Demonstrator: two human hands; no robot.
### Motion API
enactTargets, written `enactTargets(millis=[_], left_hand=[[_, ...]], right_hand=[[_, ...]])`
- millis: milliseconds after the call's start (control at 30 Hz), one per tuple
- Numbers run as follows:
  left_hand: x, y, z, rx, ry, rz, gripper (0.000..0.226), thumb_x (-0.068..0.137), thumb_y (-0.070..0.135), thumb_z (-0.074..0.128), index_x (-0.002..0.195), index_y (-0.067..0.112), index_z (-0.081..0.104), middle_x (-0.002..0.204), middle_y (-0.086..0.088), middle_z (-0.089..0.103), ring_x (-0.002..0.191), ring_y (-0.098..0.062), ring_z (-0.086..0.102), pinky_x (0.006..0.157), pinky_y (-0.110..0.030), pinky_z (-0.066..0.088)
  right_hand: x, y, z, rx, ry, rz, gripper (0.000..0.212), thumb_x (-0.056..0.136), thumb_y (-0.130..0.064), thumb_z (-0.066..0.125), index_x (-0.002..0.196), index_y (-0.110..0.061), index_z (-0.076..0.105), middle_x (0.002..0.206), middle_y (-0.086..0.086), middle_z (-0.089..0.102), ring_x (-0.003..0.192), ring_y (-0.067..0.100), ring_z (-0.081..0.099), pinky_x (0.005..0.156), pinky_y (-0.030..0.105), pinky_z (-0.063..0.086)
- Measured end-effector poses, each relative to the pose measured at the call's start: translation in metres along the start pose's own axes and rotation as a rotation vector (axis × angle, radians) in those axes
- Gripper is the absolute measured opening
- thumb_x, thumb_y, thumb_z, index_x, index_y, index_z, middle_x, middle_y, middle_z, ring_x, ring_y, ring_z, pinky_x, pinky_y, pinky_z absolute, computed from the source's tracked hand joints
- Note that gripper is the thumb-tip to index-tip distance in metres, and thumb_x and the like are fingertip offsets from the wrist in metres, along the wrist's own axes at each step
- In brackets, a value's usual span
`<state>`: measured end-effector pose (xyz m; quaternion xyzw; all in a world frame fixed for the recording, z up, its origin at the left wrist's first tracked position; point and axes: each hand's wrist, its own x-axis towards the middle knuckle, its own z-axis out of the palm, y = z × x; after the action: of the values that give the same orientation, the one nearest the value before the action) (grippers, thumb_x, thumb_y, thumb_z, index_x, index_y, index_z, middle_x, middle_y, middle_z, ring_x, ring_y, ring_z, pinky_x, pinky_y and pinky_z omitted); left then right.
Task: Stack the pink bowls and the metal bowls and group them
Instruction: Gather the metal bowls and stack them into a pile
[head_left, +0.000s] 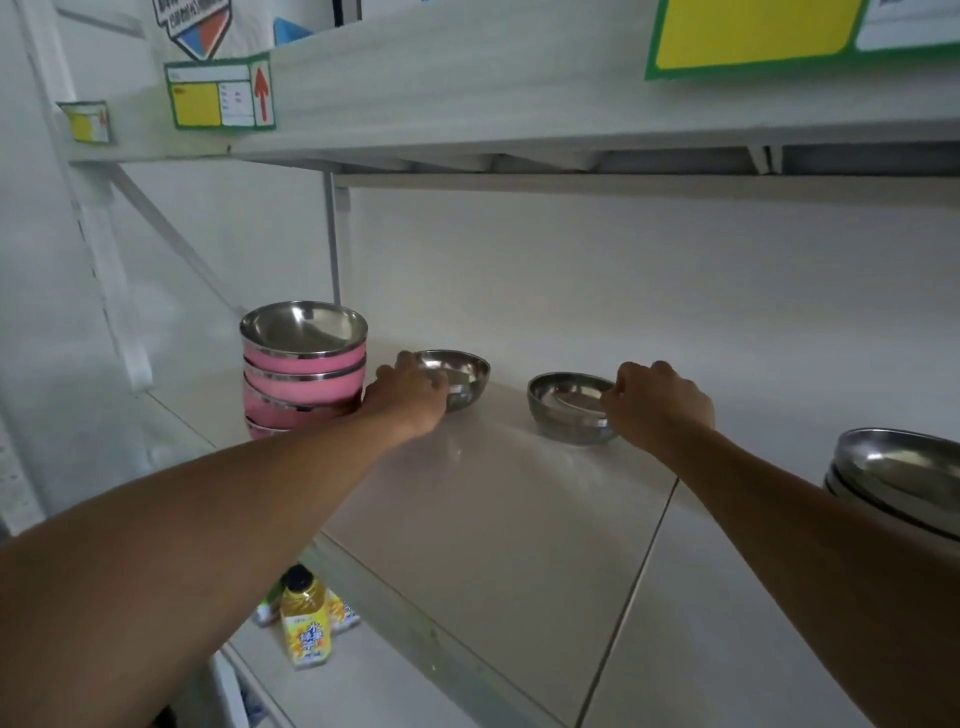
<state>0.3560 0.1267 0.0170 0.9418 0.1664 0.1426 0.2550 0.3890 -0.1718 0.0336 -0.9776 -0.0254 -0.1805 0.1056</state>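
A stack of several pink bowls (304, 371) with steel insides stands at the left of the white shelf (498, 519). Just right of it sits a single metal bowl (465, 371); my left hand (408, 392) grips its near left rim. Further right stands a short stack of metal bowls (566, 408), and my right hand (657, 402) holds its right rim, fingers curled over the edge. Both bowls rest on the shelf.
Large metal plates or basins (901, 478) are stacked at the shelf's right edge. A yellow juice bottle (305, 618) stands on the shelf below. The upper shelf (519, 93) with yellow labels hangs overhead. A white wall closes the back.
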Motion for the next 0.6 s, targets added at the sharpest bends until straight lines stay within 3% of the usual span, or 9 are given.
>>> enactTargets(millis=[67,167,233,300,367,433,600], left_hand=[[0.011,-0.002,0.003,0.013,-0.008,-0.038,0.068,0.112,0.057,0.035,0.158,0.007,0.035,0.150,-0.028,0.053,0.128,-0.046,0.062,0.097,-0.047,0.050],[0.024,-0.001,0.004,-0.029,-0.052,-0.101,0.071,0.113,0.057,0.033,0.167,0.011,0.029,0.155,-0.022,0.052,0.126,-0.041,0.064,0.093,-0.042,0.049],[0.033,-0.001,0.007,-0.135,-0.068,-0.202,0.070,0.114,0.049,0.037,0.170,0.009,0.025,0.153,-0.021,0.055,0.114,-0.037,0.069,0.083,-0.039,0.053],[0.042,-0.004,0.012,-0.255,-0.091,-0.266,0.061,0.112,0.031,0.043,0.166,0.004,0.037,0.131,-0.024,0.068,0.090,-0.033,0.074,0.063,-0.033,0.054],[0.048,-0.006,0.017,-0.369,-0.124,-0.275,0.050,0.106,0.008,0.045,0.153,-0.002,0.055,0.098,-0.024,0.071,0.057,-0.026,0.059,0.049,-0.028,0.043],[0.046,-0.006,0.019,-0.463,-0.143,-0.273,0.044,0.101,-0.001,0.045,0.140,-0.004,0.065,0.082,-0.022,0.069,0.050,-0.023,0.050,0.052,-0.028,0.038],[0.030,0.002,0.008,-0.509,-0.132,-0.252,0.036,0.099,0.008,0.046,0.119,-0.004,0.073,0.057,-0.012,0.064,0.038,-0.018,0.047,0.046,-0.024,0.036]], right_hand=[[0.006,0.000,0.003,0.027,-0.037,0.013,0.034,0.097,-0.038,0.052,0.125,-0.028,0.067,0.100,0.003,0.064,0.083,0.027,0.068,0.073,0.039,0.060],[0.013,0.000,0.006,0.182,-0.162,0.117,0.044,0.096,-0.035,0.057,0.139,-0.027,0.056,0.096,0.002,0.068,0.069,0.024,0.074,0.051,0.029,0.056],[0.020,-0.001,0.009,0.322,-0.239,0.250,0.031,0.097,-0.026,0.057,0.123,-0.009,0.061,0.085,0.006,0.075,0.054,0.024,0.075,0.042,0.024,0.054],[0.025,-0.002,0.013,0.406,-0.289,0.347,0.027,0.097,-0.013,0.053,0.108,0.003,0.072,0.064,0.011,0.075,0.040,0.024,0.067,0.041,0.024,0.053],[0.023,-0.003,0.015,0.486,-0.342,0.402,0.028,0.101,-0.006,0.051,0.104,0.006,0.076,0.061,0.016,0.071,0.037,0.024,0.061,0.040,0.023,0.049],[0.019,-0.002,0.016,0.547,-0.351,0.432,0.029,0.103,-0.002,0.048,0.106,0.008,0.075,0.067,0.018,0.071,0.039,0.022,0.058,0.040,0.023,0.045],[0.009,0.002,0.011,0.547,-0.286,0.418,0.032,0.102,-0.011,0.045,0.099,0.003,0.074,0.053,0.010,0.071,0.033,0.018,0.056,0.041,0.021,0.046]])
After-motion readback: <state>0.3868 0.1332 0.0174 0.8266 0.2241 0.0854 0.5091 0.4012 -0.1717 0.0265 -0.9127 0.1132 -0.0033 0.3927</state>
